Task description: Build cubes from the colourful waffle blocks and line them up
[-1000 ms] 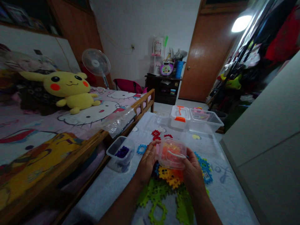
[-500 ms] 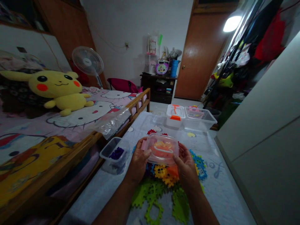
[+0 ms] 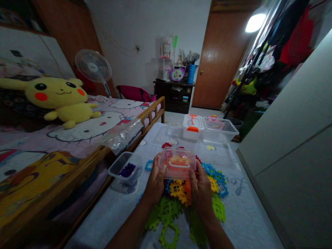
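Between my two hands is a small clear plastic box with a lid and a pale carrying handle; orange and yellow pieces show through it. My left hand grips its left end, thumb on the front. Its right end is in my right hand, the thumb pressed near the handle's end. Below and around the box lie gear-shaped plastic pieces: yellow gears, green gears, blue gears and red gears. My hands and forearms hide some of them.
An open clear tub with purple pieces stands at the left edge. Farther back are a lidded box with orange latches and an open clear bin. A wooden bed rail runs along the left, a pale cabinet along the right.
The box and both hands have shifted slightly left. My right hand has moved inward, uncovering more green and yellow gears on the right. The whole view has shifted a little.
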`<state>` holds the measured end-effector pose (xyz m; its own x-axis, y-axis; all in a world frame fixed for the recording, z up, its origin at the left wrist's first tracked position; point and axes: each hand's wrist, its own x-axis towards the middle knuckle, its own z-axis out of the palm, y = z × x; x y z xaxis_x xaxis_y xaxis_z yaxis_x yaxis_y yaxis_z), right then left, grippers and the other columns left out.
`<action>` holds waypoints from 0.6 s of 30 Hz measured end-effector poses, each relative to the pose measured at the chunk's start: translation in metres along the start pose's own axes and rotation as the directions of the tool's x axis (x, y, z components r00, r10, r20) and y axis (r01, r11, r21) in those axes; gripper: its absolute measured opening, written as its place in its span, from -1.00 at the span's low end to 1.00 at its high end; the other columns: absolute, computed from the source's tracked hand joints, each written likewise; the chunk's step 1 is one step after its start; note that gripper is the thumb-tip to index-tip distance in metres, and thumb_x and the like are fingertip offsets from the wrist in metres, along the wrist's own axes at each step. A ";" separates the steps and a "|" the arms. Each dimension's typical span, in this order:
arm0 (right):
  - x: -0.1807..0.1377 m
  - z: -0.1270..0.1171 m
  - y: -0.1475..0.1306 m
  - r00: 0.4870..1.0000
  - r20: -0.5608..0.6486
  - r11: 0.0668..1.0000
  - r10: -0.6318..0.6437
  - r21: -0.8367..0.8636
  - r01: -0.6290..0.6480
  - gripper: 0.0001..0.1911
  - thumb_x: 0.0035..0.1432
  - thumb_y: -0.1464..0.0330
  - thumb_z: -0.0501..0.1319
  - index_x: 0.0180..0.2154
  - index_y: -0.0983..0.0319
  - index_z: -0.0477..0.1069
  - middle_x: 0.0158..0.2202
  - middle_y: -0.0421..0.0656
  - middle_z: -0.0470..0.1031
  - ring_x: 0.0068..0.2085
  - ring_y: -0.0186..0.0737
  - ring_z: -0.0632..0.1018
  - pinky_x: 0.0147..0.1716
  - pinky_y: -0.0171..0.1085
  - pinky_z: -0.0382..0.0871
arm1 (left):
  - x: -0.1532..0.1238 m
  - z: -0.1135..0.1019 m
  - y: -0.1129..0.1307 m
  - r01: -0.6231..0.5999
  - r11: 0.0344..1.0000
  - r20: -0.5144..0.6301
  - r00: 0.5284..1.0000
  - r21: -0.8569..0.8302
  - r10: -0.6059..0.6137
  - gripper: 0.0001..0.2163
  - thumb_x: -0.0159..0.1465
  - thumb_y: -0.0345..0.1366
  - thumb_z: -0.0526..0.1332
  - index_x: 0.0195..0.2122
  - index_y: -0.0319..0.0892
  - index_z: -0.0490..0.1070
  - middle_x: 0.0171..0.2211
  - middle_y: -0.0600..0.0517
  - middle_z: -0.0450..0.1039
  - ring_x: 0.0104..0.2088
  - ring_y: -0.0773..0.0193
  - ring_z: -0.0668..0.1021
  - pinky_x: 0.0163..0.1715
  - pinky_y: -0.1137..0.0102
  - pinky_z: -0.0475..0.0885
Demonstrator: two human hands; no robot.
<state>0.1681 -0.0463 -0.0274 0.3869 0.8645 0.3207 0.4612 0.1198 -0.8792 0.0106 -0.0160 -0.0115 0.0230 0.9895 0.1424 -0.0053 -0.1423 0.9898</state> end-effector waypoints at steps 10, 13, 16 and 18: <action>0.004 0.001 0.003 0.999 -0.013 0.996 -0.037 -0.077 0.036 -0.44 0.30 0.11 -0.03 0.19 0.29 0.25 0.15 0.08 0.36 0.16 -0.01 0.37 0.17 0.06 0.20 | 0.002 0.002 0.006 -0.019 1.000 0.048 0.999 0.011 0.018 -0.51 0.35 -0.11 0.06 0.28 -0.09 0.07 0.31 -0.06 0.11 0.33 0.10 0.12 0.31 0.19 0.04; 0.010 -0.005 0.005 0.998 0.047 0.998 0.042 0.049 -0.044 -0.40 0.25 0.06 0.04 0.19 0.27 0.26 0.19 0.06 0.33 0.17 0.02 0.37 0.16 0.04 0.23 | 0.007 -0.002 0.014 0.090 0.975 0.146 0.987 -0.205 -0.060 -0.49 0.28 -0.14 0.17 0.24 -0.07 0.14 0.25 -0.06 0.23 0.27 0.07 0.25 0.25 0.17 0.17; 0.018 -0.009 0.006 0.978 0.187 0.964 0.090 0.229 -0.133 -0.39 0.20 0.04 0.11 0.19 0.22 0.25 0.15 0.01 0.39 0.10 0.00 0.44 0.07 -0.03 0.36 | 0.014 -0.010 0.020 0.305 0.868 0.226 0.947 -0.392 -0.230 -0.51 0.20 -0.20 0.26 0.15 -0.08 0.22 0.10 -0.09 0.40 0.09 0.04 0.47 0.07 0.14 0.40; 0.024 -0.010 0.004 0.959 0.270 0.935 0.085 0.311 -0.170 -0.38 0.17 0.05 0.16 0.18 0.20 0.26 0.11 -0.02 0.44 0.03 -0.04 0.50 0.00 -0.07 0.42 | 0.020 -0.016 0.023 0.408 0.790 0.209 0.913 -0.457 -0.350 -0.57 0.17 -0.26 0.28 0.06 -0.10 0.27 -0.03 -0.08 0.48 -0.06 0.08 0.56 -0.07 0.16 0.49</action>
<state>0.1871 -0.0293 -0.0200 0.1941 0.9712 0.1379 0.1174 0.1166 -0.9862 -0.0046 0.0014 0.0138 0.2322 0.9483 -0.2162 -0.4516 0.3020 0.8395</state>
